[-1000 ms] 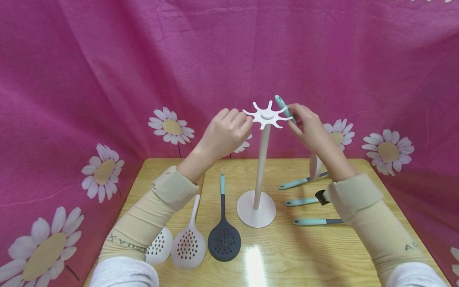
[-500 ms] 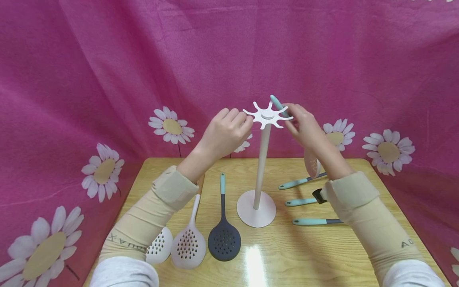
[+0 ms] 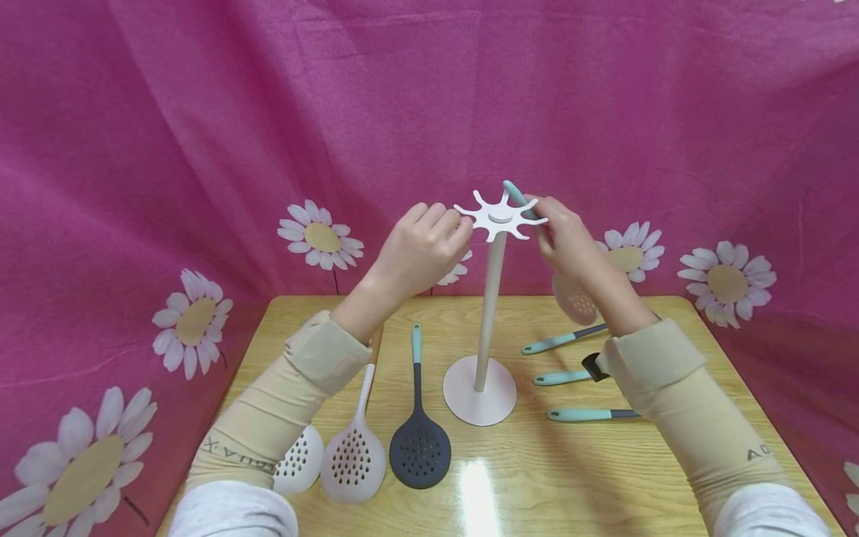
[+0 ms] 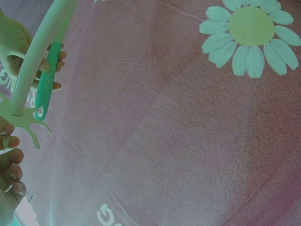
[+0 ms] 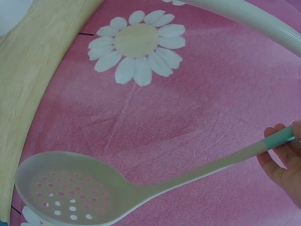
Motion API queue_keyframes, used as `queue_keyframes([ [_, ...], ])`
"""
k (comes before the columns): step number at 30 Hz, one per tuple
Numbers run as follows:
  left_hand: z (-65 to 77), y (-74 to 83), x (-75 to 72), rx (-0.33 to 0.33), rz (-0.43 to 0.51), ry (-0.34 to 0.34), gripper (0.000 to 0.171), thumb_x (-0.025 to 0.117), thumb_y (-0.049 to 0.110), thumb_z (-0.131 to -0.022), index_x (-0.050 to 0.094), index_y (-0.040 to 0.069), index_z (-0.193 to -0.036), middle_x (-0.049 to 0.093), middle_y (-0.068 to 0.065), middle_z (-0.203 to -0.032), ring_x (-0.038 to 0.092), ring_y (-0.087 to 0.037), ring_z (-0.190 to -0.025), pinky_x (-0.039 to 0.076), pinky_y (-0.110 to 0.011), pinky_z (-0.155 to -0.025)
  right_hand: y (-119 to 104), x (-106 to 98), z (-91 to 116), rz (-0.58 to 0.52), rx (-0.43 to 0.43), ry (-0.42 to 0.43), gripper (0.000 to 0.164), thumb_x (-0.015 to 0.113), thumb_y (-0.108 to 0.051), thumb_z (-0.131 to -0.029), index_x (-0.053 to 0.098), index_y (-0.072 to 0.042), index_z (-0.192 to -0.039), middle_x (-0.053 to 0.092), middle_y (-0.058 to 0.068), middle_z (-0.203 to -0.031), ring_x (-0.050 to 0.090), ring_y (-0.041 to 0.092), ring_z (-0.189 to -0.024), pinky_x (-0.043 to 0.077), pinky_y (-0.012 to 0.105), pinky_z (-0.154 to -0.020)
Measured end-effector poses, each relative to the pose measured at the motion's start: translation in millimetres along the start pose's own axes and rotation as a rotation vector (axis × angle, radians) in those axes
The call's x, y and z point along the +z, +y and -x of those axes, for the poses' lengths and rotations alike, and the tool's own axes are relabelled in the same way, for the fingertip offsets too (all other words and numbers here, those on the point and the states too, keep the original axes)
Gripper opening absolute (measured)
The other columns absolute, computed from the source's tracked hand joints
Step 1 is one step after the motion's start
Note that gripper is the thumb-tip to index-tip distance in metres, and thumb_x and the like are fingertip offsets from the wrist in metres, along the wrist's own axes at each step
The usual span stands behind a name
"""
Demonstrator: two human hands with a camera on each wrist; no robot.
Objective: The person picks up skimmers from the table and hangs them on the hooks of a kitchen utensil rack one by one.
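A white utensil rack (image 3: pixel 492 306) stands upright on the table, its round top spread into several hooked arms. My left hand (image 3: pixel 426 245) pinches one of these arms at the left. On the other side, my right hand (image 3: pixel 569 235) holds a skimmer (image 5: pixel 146 189) by its mint-green handle. The pale perforated head hangs low, partly behind the right forearm in the head view. The handle's end tilts up beside the back right arms of the rack. In the left wrist view, the hole in the handle (image 4: pixel 45 87) shows right at a hook's tip.
Left of the rack base lie a dark skimmer (image 3: pixel 420 451), a pale skimmer (image 3: pixel 352 462) and a white skimmer (image 3: pixel 298 462) partly under my left sleeve. Right of it lie three mint-handled utensils (image 3: pixel 580 415), their heads hidden by my forearm. A flowered pink cloth (image 3: pixel 403 97) hangs behind.
My right hand has moved slightly left with the skimmer, bringing its handle end behind the rack's arms. The skimmer's head has swung left. My left hand keeps its place.
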State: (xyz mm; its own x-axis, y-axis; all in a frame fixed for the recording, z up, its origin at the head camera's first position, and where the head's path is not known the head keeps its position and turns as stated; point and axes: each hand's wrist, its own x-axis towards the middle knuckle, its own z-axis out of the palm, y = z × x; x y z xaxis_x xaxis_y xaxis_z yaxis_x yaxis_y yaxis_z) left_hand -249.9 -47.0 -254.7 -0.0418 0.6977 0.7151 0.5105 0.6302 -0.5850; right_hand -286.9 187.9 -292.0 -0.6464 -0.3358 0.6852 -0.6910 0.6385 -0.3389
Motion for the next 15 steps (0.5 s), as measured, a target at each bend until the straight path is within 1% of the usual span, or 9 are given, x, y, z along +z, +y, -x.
queue_keyframes([
  [6, 0.1, 0.0, 0.2, -0.001, -0.004, 0.001, 0.009, 0.056, 0.009, -0.083, 0.064, 0.004, -0.082, 0.059, -0.004, -0.069, 0.052, -0.017, -0.06, 0.038, -0.024, -0.054, 0.6, 2.4, 0.6, -0.011, 0.028, -0.034, 0.033, 0.048, 0.013, -0.085, 0.053, 0.007, -0.116, 0.058, 0.023, -0.106, 0.054, 0.034, -0.102, 0.042, 0.044, -0.09],
  [11, 0.4, 0.1, 0.6, -0.005, -0.004, 0.005, 0.009, 0.056, 0.009, -0.083, 0.064, 0.004, -0.081, 0.058, -0.004, -0.069, 0.052, -0.018, -0.06, 0.038, -0.025, -0.054, -0.1, 4.2, -0.5, -0.033, 0.052, -0.052, 0.032, 0.052, 0.008, -0.086, 0.054, 0.005, -0.117, 0.057, 0.021, -0.111, 0.054, 0.032, -0.103, 0.043, 0.043, -0.089],
  [15, 0.5, 0.2, 0.5, -0.006, -0.001, 0.002, 0.01, 0.056, 0.009, -0.083, 0.064, 0.004, -0.082, 0.059, -0.004, -0.07, 0.052, -0.018, -0.06, 0.038, -0.025, -0.054, -1.5, 5.6, -0.7, -0.037, 0.063, -0.058, 0.031, 0.052, 0.007, -0.086, 0.054, 0.004, -0.116, 0.057, 0.021, -0.114, 0.055, 0.032, -0.1, 0.045, 0.042, -0.086],
])
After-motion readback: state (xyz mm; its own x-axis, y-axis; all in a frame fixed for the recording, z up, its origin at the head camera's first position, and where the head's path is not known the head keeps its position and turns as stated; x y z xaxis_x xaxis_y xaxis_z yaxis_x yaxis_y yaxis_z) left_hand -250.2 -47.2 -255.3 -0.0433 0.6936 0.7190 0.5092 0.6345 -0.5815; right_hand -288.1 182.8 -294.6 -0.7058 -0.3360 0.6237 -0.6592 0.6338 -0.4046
